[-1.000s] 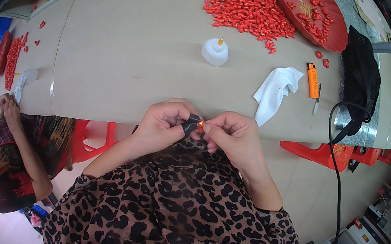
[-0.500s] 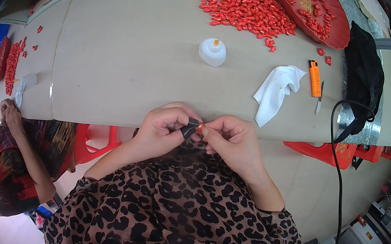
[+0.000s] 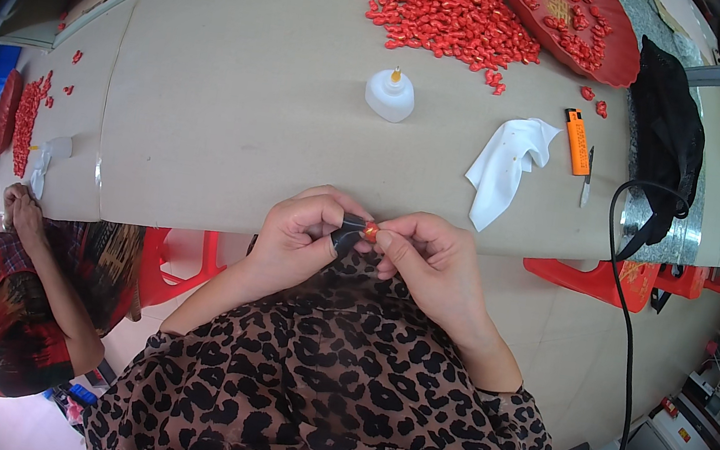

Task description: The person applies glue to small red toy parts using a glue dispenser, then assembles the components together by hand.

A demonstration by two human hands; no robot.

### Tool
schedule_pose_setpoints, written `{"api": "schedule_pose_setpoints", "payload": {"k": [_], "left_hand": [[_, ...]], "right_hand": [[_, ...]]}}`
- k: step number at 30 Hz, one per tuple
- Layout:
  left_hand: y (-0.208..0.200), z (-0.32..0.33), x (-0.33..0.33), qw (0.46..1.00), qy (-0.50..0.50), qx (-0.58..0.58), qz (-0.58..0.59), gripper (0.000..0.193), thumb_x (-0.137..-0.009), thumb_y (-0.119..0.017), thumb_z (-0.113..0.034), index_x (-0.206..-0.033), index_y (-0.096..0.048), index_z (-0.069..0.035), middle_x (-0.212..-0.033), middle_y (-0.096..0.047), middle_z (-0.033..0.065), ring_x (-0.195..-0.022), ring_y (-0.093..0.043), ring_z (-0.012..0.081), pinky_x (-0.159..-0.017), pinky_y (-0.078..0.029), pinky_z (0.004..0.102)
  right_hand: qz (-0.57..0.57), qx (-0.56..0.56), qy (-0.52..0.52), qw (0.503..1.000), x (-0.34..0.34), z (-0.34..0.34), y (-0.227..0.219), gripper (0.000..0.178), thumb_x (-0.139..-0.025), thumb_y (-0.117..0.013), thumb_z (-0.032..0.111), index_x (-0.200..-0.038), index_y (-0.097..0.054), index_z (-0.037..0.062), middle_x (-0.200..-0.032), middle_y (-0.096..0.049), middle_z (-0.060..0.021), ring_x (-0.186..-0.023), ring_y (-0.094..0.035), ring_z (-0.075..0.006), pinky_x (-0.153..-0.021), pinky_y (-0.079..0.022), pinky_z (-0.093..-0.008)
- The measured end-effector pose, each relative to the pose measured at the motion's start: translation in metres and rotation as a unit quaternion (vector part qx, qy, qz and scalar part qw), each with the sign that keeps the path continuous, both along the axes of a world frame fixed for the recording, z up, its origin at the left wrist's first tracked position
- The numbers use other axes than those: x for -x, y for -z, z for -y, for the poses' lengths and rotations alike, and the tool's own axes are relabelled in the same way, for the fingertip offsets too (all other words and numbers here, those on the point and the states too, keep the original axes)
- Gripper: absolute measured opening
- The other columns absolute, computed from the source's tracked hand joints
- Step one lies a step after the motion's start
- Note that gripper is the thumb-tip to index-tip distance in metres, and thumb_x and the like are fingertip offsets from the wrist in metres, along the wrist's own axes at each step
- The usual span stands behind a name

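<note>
At the table's front edge, my left hand (image 3: 306, 228) has black coverings on its thumb and index fingertips. Those fingers pinch a small red piece with gold markings (image 3: 370, 231). Thumb and index finger of my right hand (image 3: 432, 252) meet the same piece from the other side, closed around its edge. Its lower part is hidden by the fingers. Beyond my hands stands a white squeeze bottle (image 3: 390, 98) with an amber tip. To the right lie a crumpled white cloth (image 3: 508, 168), an orange lighter (image 3: 578, 142) and a small thin blade (image 3: 587, 179).
A heap of small red pieces (image 3: 444, 16) lies at the back, beside a red scalloped tray (image 3: 617, 63) holding more. A black cloth bag (image 3: 669, 121) and a black cable (image 3: 626, 327) are on the right. At left, another person (image 3: 38, 290) sits near a red stool (image 3: 179, 269).
The red piece shows more between my fingertips. My right thumb has shifted slightly on it, while my left hand keeps its pinch. The whole view has moved a little.
</note>
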State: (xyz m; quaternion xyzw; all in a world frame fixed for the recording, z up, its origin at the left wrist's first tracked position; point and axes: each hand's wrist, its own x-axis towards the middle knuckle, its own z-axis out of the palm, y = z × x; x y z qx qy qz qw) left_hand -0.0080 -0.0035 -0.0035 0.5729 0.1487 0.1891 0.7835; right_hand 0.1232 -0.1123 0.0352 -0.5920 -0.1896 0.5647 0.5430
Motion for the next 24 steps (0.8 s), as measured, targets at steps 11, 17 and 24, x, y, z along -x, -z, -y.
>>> {"api": "schedule_pose_setpoints", "payload": {"k": [11, 17, 24], "left_hand": [[-0.001, -0.001, 0.002, 0.998, 0.007, -0.062, -0.024, 0.010, -0.072, -0.049, 0.012, -0.072, -0.050, 0.002, -0.091, -0.051, 0.0107, -0.078, -0.057, 0.0139, -0.067, -0.049, 0.0220], [0.001, -0.004, 0.005, 0.992, 0.035, -0.118, -0.026, 0.008, -0.073, -0.049, 0.011, -0.074, -0.051, 0.003, -0.093, -0.049, 0.0136, -0.078, -0.057, 0.0179, -0.070, -0.050, 0.0261], [-0.001, -0.004, 0.004, 0.992, 0.035, -0.119, -0.033, 0.010, -0.073, -0.048, 0.013, -0.074, -0.051, 0.004, -0.093, -0.049, 0.0136, -0.079, -0.057, 0.0182, -0.070, -0.049, 0.0260]], "right_hand": [[0.019, 0.002, -0.027, 0.999, 0.001, 0.002, 0.006, 0.011, -0.080, -0.052, 0.006, -0.086, -0.056, -0.0033, -0.078, -0.060, -0.0072, -0.060, -0.051, -0.0042, -0.054, -0.043, -0.0155], [0.030, 0.003, -0.037, 0.999, 0.003, 0.003, 0.008, 0.010, -0.080, -0.052, 0.006, -0.085, -0.055, -0.0030, -0.078, -0.060, -0.0068, -0.061, -0.051, -0.0039, -0.055, -0.043, -0.0152], [0.035, 0.002, -0.043, 0.998, 0.002, 0.003, 0.011, 0.010, -0.080, -0.052, 0.006, -0.084, -0.055, -0.0028, -0.078, -0.060, -0.0066, -0.061, -0.051, -0.0040, -0.054, -0.042, -0.0153]]}}
